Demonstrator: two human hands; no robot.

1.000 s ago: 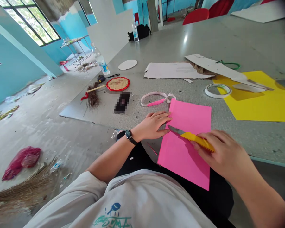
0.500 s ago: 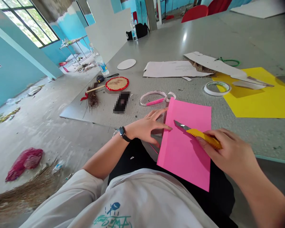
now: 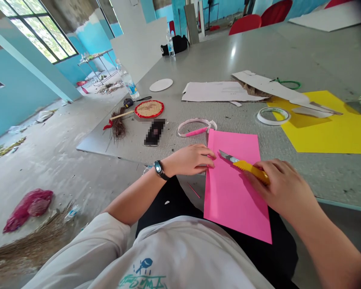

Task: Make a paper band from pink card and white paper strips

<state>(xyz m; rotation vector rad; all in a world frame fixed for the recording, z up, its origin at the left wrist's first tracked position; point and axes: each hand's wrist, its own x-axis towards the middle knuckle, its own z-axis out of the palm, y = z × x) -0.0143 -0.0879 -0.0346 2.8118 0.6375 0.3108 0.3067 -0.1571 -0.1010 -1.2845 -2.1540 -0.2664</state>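
At the near edge of the grey counter [image 3: 327,176], a pink card sheet [image 3: 234,200] lies flat, its upper part on the counter and its lower part projecting past the edge, above the person's black trousers [image 3: 174,196].

Right-side operation: the right hand [image 3: 281,184] has a closed grip on the yellow utility knife [image 3: 249,170], holding the handle between fingers and thumb. The exposed steel blade [image 3: 228,157] points up and to the left, over the upper left area of the sheet. Whether the blade tip touches the sheet cannot be determined from this view.

Left-side operation: the left hand [image 3: 189,160], with a black wristwatch [image 3: 159,168] on its wrist, has an open grip and holds nothing. Its fingertips [image 3: 211,161] rest at the left edge of the sheet.

Adjacent items on the counter: a loop of pale pink ribbon [image 3: 195,127] lies just beyond the sheet's top left corner. A roll of tape [image 3: 273,116] sits to the upper right, beside a yellow card sheet [image 3: 325,128]. Farther left are a round woven fan [image 3: 149,109] with a red rim and a small hand broom [image 3: 118,123].
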